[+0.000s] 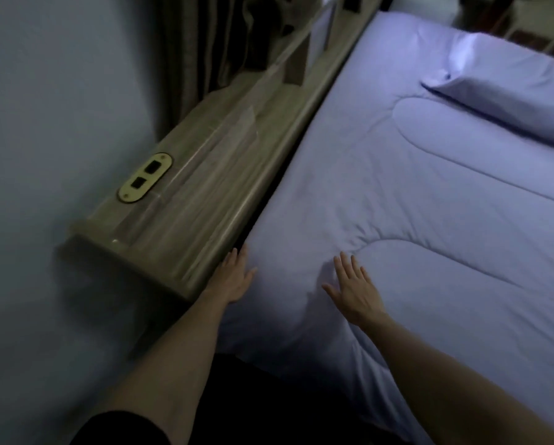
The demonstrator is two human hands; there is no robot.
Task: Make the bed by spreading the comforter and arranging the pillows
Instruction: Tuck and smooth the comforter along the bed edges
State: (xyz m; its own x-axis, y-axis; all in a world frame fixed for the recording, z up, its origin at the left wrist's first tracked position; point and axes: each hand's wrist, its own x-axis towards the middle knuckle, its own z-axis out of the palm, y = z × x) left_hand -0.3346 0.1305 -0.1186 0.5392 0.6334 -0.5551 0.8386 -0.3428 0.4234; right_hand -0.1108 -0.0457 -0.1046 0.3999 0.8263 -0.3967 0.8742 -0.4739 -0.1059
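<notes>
A pale lavender quilted comforter (pixel 413 203) lies spread over the bed and fills the right half of the view. A matching pillow (pixel 507 101) rests on it at the upper right. My left hand (pixel 234 277) lies flat, fingers apart, on the comforter's left edge beside the headboard ledge. My right hand (pixel 354 287) presses flat on the comforter a little to the right, with small wrinkles just ahead of its fingers. Neither hand grips the fabric.
A wooden headboard ledge (pixel 205 187) runs along the bed's left side, with a brass switch plate (pixel 145 178) on top. A pale wall (pixel 44 155) lies to the left and dark curtains (pixel 205 43) hang at the top. Dark floor shows below the bed's near corner.
</notes>
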